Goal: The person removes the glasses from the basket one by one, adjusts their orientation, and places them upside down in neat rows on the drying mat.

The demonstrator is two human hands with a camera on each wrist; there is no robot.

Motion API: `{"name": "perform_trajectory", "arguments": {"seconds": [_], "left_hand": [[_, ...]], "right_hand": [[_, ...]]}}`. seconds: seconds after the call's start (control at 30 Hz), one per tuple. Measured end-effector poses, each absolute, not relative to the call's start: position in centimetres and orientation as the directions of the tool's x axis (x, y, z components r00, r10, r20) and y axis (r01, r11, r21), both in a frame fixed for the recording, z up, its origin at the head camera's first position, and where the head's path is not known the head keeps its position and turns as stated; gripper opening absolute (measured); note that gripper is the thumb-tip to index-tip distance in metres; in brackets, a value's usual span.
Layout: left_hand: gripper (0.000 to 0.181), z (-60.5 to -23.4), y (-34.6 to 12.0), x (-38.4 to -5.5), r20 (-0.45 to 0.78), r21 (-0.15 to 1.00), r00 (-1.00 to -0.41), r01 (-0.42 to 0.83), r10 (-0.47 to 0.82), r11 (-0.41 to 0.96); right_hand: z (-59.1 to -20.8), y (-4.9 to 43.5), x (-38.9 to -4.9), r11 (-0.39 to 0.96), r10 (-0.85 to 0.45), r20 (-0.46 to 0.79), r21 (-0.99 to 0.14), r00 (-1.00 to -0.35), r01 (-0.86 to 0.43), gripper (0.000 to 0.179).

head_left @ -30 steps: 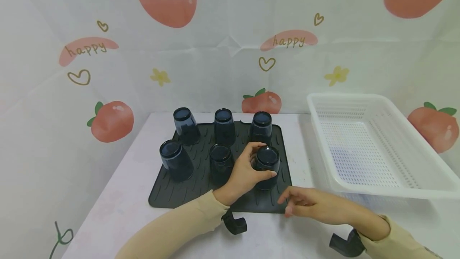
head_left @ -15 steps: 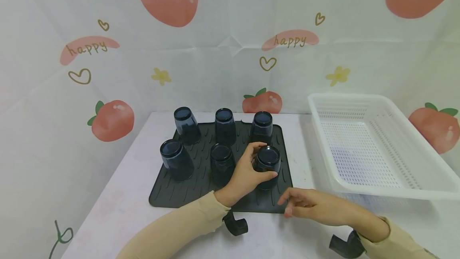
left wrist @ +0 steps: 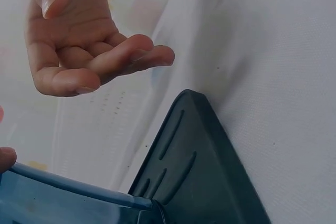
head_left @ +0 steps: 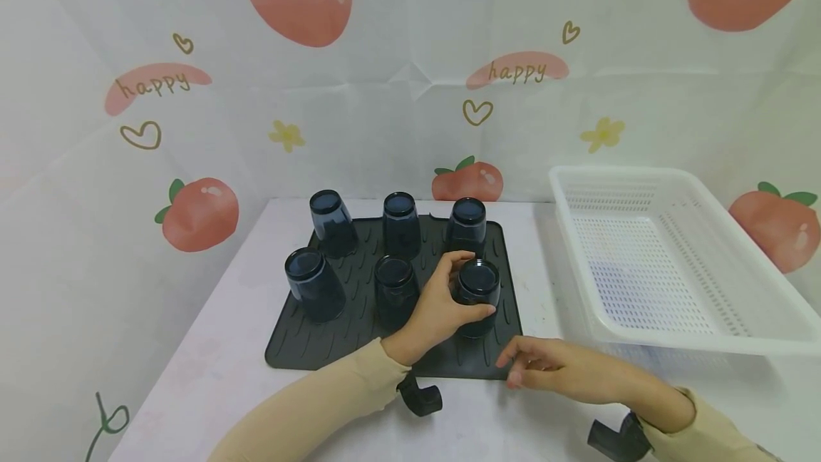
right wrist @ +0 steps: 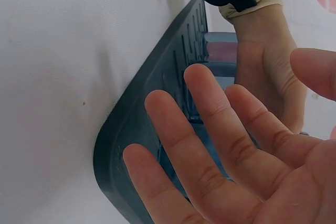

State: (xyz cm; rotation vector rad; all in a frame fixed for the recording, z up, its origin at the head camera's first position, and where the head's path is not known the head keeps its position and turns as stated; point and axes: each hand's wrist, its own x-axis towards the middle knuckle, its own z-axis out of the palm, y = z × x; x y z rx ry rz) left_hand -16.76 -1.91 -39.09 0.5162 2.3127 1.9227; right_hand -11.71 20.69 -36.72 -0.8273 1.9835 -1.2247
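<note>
In the head view my left hand (head_left: 442, 305) grips a dark blue drinking glass (head_left: 479, 278) that stands upside down at the front right of a black ridged drying mat (head_left: 359, 344). Thumb and fingers curl round its sides. The same glass (left wrist: 58, 192) fills the lower left of the left wrist view, with one fingertip at its rim. My right hand (head_left: 558, 369) hovers by the mat's front right corner, fingers loosely bent and holding nothing. Its fingers spread out plainly in the right wrist view, where my left hand (right wrist: 265, 72) shows behind.
Other upturned dark glasses stand on the mat: a front left one (head_left: 316, 287), a front middle one (head_left: 395, 291) and a back row of three, including a back right glass (head_left: 467, 227). A white perforated plastic basket (head_left: 580, 284) sits to the right. A printed cloth (head_left: 385, 127) hangs behind.
</note>
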Motion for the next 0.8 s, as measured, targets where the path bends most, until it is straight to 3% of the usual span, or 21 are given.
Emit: {"name": "perform_trajectory", "arguments": {"seconds": [0.33,0.8], "left_hand": [[0.079,-39.0,-1.9,-17.0,0.167,0.962,-0.932,0.225,0.320,0.154],[0.078,-37.4,-2.7,-16.6,0.181,0.951,-0.929,0.249,0.322,0.183]], "right_hand": [[-36.8,20.7,-11.7,0.366,-0.783,-0.222,-0.920,-0.581,-0.140,0.025],[-36.2,20.9,-11.8,0.370,-0.780,-0.193,-0.910,-0.595,-0.189,0.025]]}}
